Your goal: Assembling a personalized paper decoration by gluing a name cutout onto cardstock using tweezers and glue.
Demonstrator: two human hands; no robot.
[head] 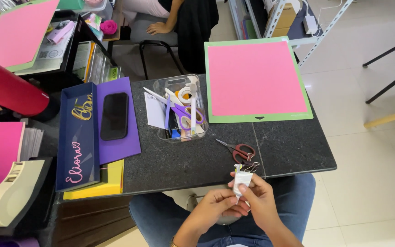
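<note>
Over my lap, just off the near edge of the black table (293,151), both my hands hold a small white tube (241,179) with a metal clip at its top. My right hand (260,200) wraps the tube's body from the right. My left hand (216,208) pinches its lower end with the fingertips. Red-handled scissors (240,151) lie on the table right above the tube.
A clear plastic bin (180,108) holds purple scissors, tape and tools. A green cutting mat with pink sheet (255,78) lies at the back right. A phone (114,115) rests on purple card beside a navy box (77,137). Another person sits behind the table.
</note>
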